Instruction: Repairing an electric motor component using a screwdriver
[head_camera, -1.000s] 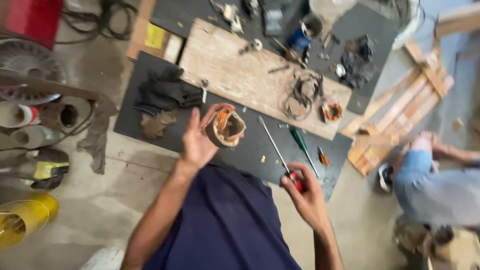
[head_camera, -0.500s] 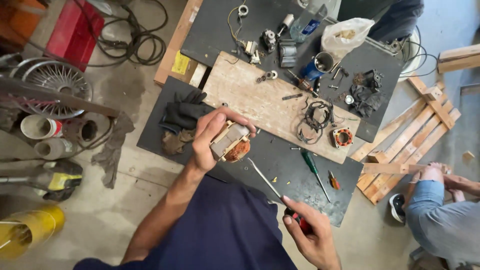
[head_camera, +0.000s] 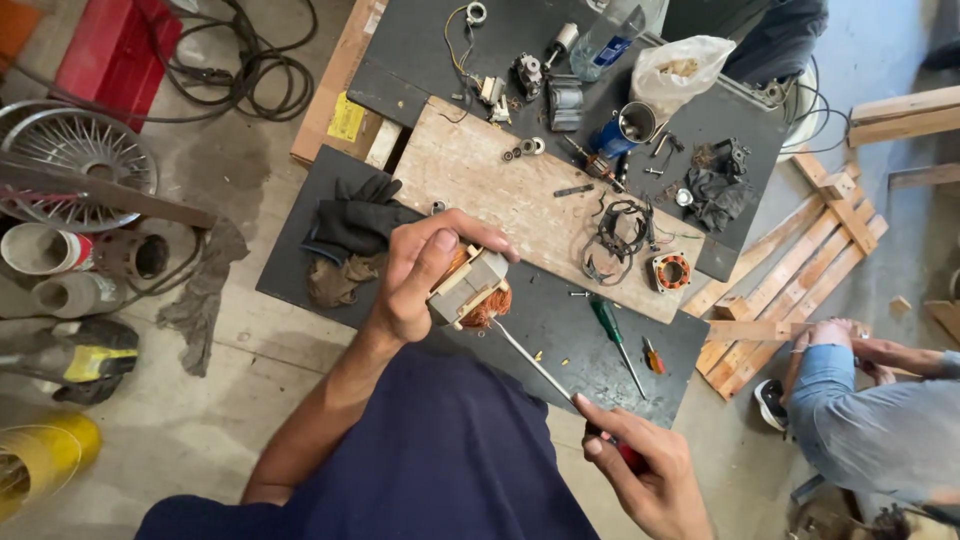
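Observation:
My left hand (head_camera: 425, 270) grips a small motor stator (head_camera: 470, 290), a grey metal block with orange copper windings, held above the dark mat (head_camera: 560, 325). My right hand (head_camera: 645, 470) is closed on the red handle of a long thin screwdriver (head_camera: 535, 365). Its metal shaft runs up and left, and the tip touches the copper windings at the stator's lower side. Both hands hover over my lap in dark blue cloth.
A wooden board (head_camera: 500, 190) carries wire coils (head_camera: 615, 240), a second small stator (head_camera: 672, 272) and small parts. A green screwdriver (head_camera: 612, 330) and black gloves (head_camera: 355, 225) lie on the mat. Another person's leg (head_camera: 880, 430) is at right, beside a wooden pallet (head_camera: 800, 260).
My left hand has turned the stator and brought it closer. The screwdriver in my right hand has swung up until its tip meets the windings. The view has shifted a little.

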